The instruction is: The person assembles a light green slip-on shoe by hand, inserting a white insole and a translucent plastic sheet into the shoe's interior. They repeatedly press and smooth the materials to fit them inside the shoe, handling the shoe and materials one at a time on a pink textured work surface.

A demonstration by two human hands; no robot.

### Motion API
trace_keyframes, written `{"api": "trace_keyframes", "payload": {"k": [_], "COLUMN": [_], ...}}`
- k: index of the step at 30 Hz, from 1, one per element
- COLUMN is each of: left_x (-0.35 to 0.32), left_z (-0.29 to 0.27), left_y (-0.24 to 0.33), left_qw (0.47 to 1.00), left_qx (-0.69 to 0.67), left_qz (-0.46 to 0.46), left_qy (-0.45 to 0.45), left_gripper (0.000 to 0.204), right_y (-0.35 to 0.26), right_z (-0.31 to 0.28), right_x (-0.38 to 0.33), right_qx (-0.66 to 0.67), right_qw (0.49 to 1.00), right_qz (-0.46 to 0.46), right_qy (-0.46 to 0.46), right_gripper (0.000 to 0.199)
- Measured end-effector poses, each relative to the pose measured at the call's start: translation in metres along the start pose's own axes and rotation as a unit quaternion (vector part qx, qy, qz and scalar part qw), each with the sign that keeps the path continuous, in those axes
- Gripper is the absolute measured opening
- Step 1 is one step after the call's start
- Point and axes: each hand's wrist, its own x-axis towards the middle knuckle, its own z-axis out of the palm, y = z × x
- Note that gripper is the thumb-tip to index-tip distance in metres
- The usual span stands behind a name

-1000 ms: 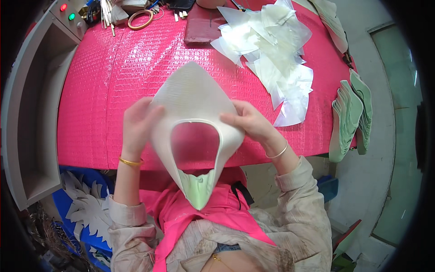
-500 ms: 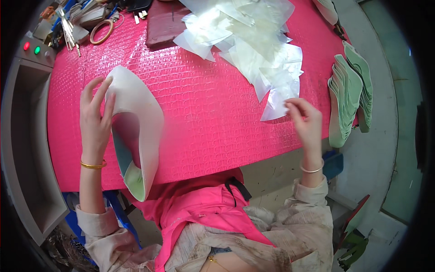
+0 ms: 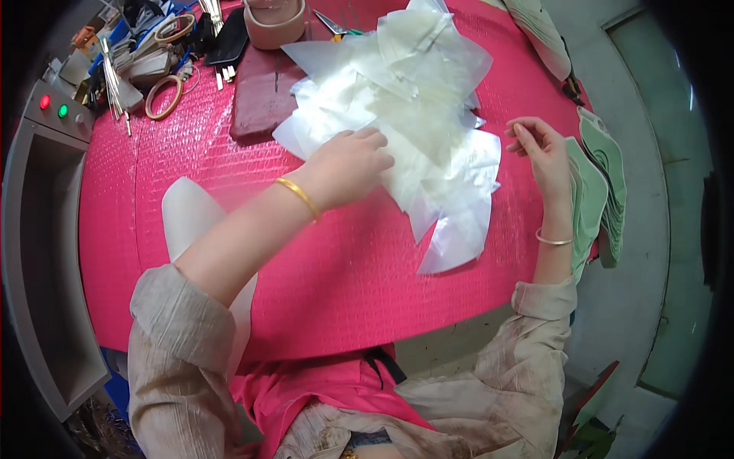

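Note:
My left hand [image 3: 352, 167] reaches across the table to the near left edge of a heap of translucent whitish sheets [image 3: 417, 99]. Its fingers are curled together with the tips turned away, so what they hold, if anything, is hidden. Just right of the heap, my right hand [image 3: 541, 149] is raised, thumb and fingers drawn into a pinch; I cannot make out anything between them. A white curved shoe-upper piece [image 3: 183, 210] lies on the pink table [image 3: 329, 294] at the left, partly covered by my left forearm.
Stacked pale green curved pieces [image 3: 589, 180] stand at the table's right edge. At the back are a dark red pad [image 3: 260, 99], a round beige container [image 3: 274, 24], scissors [image 3: 330, 24] and a tape roll [image 3: 164, 99]. A grey cabinet with lit buttons [image 3: 44, 101] borders the left.
My left hand has let go of the shoe-upper piece and moved right to the sheets. The piece now lies lower. My right hand has left the nearest sheet, moving up and right.

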Motion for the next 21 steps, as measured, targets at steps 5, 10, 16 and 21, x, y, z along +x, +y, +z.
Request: {"api": "trace_keyframes", "payload": {"k": [5,10,16,21], "left_x": [0.042,0.075,0.127,0.192], "left_z": [0.003,0.012,-0.009,-0.03], "left_y": [-0.026,-0.047,-0.088,-0.11], "left_qw": [0.999,0.995,0.958,0.955], "left_qx": [-0.014,-0.01,0.054,0.052], "left_qz": [-0.013,-0.024,-0.082,-0.129], "left_qy": [0.044,0.094,0.269,0.262], "left_gripper": [0.021,0.023,0.029,0.034], "right_y": [0.006,0.014,0.011,0.008], "right_z": [-0.001,0.029,0.072,0.069], "right_x": [0.082,0.152,0.175,0.175], "right_qx": [0.024,-0.171,-0.36,-0.283], "right_qw": [0.998,0.961,0.909,0.939], "right_qz": [-0.063,-0.209,-0.191,-0.177], "right_qy": [-0.002,0.052,0.085,0.081], "right_gripper": [0.014,0.021,0.025,0.023]}}
